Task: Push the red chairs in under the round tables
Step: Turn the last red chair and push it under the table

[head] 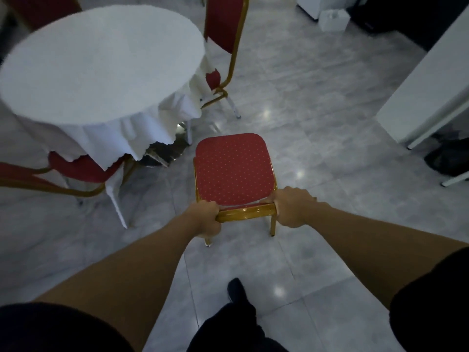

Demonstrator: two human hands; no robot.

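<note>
Both arms out; L grip & R grip clenched.

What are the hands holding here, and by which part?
Both hands, left hand and right hand, grip the red chair by the two ends of its gold backrest top rail.

I am observing one chair standing on the floor in front of me, just right of the counter and clear of it. My left hand and right hand are sitting on its near top rail. A second chair is lying tucked under the counter's near edge; a third chair is standing at its far right side.
</note>
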